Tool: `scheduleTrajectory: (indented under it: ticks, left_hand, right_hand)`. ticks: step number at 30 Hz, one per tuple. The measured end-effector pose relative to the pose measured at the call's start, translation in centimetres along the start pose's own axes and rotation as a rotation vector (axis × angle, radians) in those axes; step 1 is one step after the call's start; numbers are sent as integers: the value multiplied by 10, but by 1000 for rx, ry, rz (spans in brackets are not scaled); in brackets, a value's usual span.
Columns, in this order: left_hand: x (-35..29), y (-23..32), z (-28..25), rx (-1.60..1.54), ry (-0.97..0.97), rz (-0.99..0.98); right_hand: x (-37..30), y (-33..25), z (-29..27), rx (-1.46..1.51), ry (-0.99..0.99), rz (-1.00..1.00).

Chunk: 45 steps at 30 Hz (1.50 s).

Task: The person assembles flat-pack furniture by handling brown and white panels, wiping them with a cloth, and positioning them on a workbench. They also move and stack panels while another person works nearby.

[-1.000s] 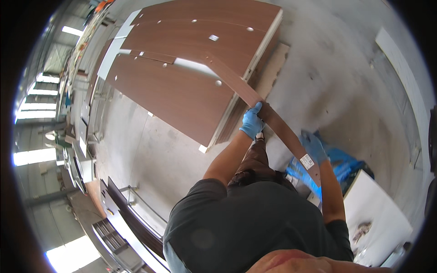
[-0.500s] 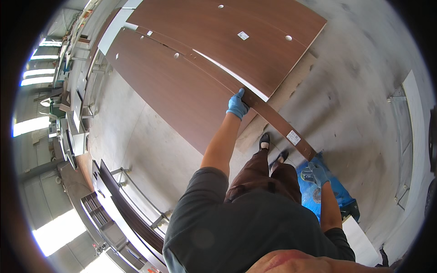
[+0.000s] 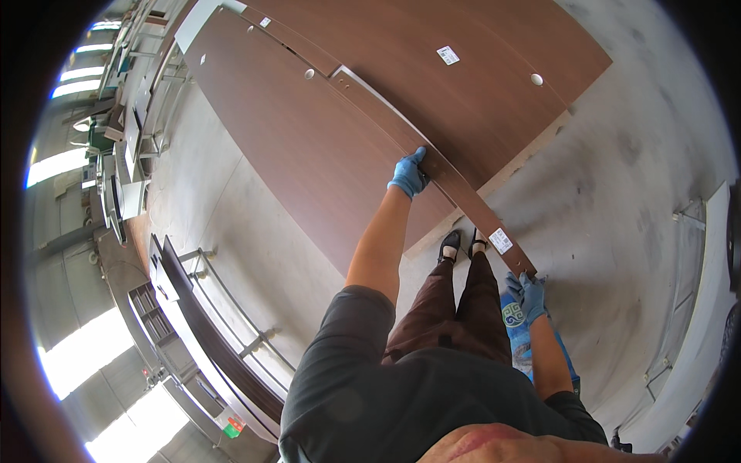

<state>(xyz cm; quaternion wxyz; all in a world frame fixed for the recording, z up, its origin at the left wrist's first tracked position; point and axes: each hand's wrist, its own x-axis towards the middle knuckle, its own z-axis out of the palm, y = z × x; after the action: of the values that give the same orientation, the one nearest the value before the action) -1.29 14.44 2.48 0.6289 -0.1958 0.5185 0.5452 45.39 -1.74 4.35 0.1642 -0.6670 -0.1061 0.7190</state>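
Note:
A long, narrow brown board (image 3: 472,202) runs slantwise in front of me, with a white label near its near end. My left hand (image 3: 409,173), in a blue glove, grips the board's left edge around mid-length, thumb on top. At the near end my right hand (image 3: 528,296), also gloved, is closed on the board's tip; part of its grip is hidden. The far part of the board lies over or close above two large brown panels, a left panel (image 3: 285,147) and a right panel (image 3: 494,108), which have white round spots and labels.
A blue printed bag (image 3: 515,330) is on the floor below my right hand. At left, dark panels (image 3: 208,339) lean by a metal rack (image 3: 245,332). Another metal frame (image 3: 670,339) stands at right. My feet are near the panels' near edge.
I have stepped toward the panels, and my feet are now closer to their edge. Both hands keep hold of the narrow board. The blue bag shows less now.

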Motion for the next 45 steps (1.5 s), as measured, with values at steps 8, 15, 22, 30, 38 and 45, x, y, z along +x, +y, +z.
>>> scheduleTrajectory:
  ticks: [8,15,22,30,38,45]
  left_hand:
    - [-26,34,23,1068,302,140]
    - [-61,47,-29,1753,826,733]
    - [-47,43,-58,1831,800,462]
    - [-40,56,-57,1790,711,217]
    - [-44,51,-52,1714,689,234]
    - [-29,47,-67,1783,680,223]
  right_hand:
    - [11,-5,22,106,-65,28]
    - [38,-11,49,60,-52,83]
    - [58,-21,71,-29,35,141]
    - [90,-24,122,-67,-67,85]
    - [135,-32,194,-152,-118,-4]
    - [168,-37,255,-557,73,-143]
